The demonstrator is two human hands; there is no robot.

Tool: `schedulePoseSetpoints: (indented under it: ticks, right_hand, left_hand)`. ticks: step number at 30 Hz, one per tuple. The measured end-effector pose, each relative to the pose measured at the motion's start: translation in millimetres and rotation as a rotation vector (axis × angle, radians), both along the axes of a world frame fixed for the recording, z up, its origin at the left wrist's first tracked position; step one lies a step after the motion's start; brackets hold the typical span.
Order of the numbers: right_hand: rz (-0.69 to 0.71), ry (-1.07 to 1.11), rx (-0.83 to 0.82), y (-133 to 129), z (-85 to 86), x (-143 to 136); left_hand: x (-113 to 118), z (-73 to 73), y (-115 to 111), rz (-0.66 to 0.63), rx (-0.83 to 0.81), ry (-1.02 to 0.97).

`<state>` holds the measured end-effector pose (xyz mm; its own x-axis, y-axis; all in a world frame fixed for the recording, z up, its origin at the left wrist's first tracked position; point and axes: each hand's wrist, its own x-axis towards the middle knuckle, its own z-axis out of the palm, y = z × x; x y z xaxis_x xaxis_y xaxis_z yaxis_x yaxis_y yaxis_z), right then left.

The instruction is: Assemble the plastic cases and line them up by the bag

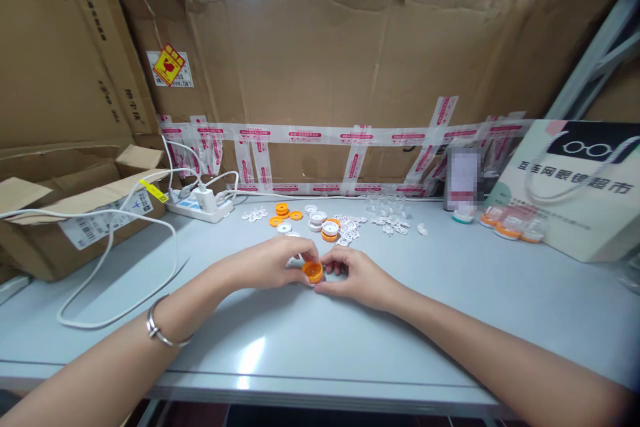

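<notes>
An orange round plastic cup-like part (313,271) is held low over the table, its hollow side facing up. My left hand (280,260) closes on its left and far edge with thumb and fingers. From the other side my right hand (357,275) pinches its right edge, the thumb near the bottom. A pale rim shows beneath the orange part. Just beyond the hands lie white round parts (317,217), orange rings (282,208) and a white disc on an orange one (330,229).
Small white pieces (353,229) and clear domes (387,205) lie farther back. A power strip (200,205) with white cables and an open carton (75,213) stand left. On the right are a phone (463,177), orange-based domed items (513,221) and a paper bag (575,193).
</notes>
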<state>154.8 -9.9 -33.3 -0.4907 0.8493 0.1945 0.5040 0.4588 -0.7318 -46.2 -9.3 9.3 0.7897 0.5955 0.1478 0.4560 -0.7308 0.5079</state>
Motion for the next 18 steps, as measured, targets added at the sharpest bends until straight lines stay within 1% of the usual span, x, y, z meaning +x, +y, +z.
schedulePoseSetpoints:
  ticks: [4,9,15,18]
  right_hand:
    - [0.012,0.002,-0.01,1.2,-0.9,1.1]
    - [0.002,0.002,0.006,-0.1,-2.3,0.5]
    - [0.025,-0.002,0.028,0.3,-4.2,0.1]
    - [0.019,0.001,0.026,-0.2,-4.6,-0.1]
  left_hand:
    - [0.7,0.9,-0.7,-0.031,0.01,0.036]
    - [2.0,0.3,-0.1,-0.022,0.041,0.056]
    - [4.8,1.5,-4.8,0.02,0.089,0.115]
    - [4.7,1.2,-5.3,-0.008,0.072,0.105]
